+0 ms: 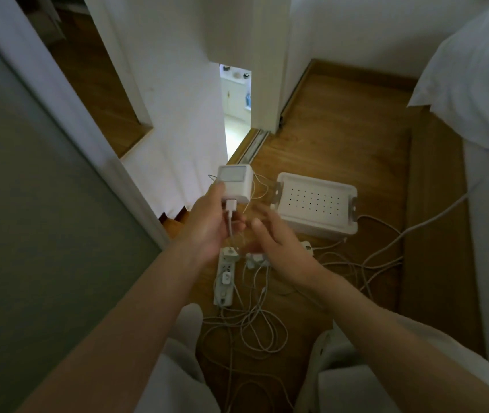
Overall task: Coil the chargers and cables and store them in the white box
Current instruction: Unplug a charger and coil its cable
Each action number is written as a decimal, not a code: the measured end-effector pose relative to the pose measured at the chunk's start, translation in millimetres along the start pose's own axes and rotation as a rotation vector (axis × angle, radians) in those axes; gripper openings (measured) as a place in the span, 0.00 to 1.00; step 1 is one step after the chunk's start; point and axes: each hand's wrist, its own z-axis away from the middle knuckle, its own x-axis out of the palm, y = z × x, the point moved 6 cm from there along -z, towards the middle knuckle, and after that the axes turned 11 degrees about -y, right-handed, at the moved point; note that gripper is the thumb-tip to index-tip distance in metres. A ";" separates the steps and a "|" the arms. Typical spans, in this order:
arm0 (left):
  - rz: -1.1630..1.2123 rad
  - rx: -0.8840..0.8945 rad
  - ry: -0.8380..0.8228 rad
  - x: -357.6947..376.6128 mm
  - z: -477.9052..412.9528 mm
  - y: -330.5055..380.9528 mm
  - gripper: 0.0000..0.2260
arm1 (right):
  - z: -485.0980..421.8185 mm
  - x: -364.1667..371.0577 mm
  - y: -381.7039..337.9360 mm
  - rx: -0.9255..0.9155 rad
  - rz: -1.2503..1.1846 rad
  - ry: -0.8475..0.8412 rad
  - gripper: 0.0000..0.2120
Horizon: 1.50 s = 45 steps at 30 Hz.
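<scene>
My left hand [207,225] grips a square white charger brick [236,184] held up above the floor. A white cable [231,225] is plugged into the brick's underside and hangs down between my hands. My right hand [273,239] is blurred beside the cable, fingers loosely spread; whether it touches the cable I cannot tell. The white box [316,204] with its dotted lid sits on the wooden floor just right of my hands. Below them lie a white power strip [224,278] and a tangle of white cables [252,326].
A thicker white cable [428,222] runs from the box area up to the bed [481,84] at the right. A white wall and door frame [177,99] stand at the left. My knees in light trousers [341,368] frame the cables.
</scene>
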 end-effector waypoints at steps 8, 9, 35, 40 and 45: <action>0.148 -0.172 -0.246 -20.7 20.4 17.6 0.21 | 10.1 13.8 8.0 -0.010 0.477 -0.368 0.14; 0.052 -0.182 -0.306 -21.3 25.2 20.6 0.21 | 10.0 7.8 11.0 -0.001 0.489 -0.354 0.14; -1.088 -0.110 -0.277 3.2 7.6 -12.8 0.11 | 13.2 -57.9 -15.5 0.040 0.594 0.264 0.13; -0.958 -0.052 -0.071 -0.2 1.0 -16.6 0.11 | 9.7 -34.6 -5.9 0.114 0.507 0.151 0.13; -0.599 -0.016 0.139 -1.8 -3.8 -14.5 0.10 | 9.4 -12.2 -8.7 0.070 0.432 0.126 0.13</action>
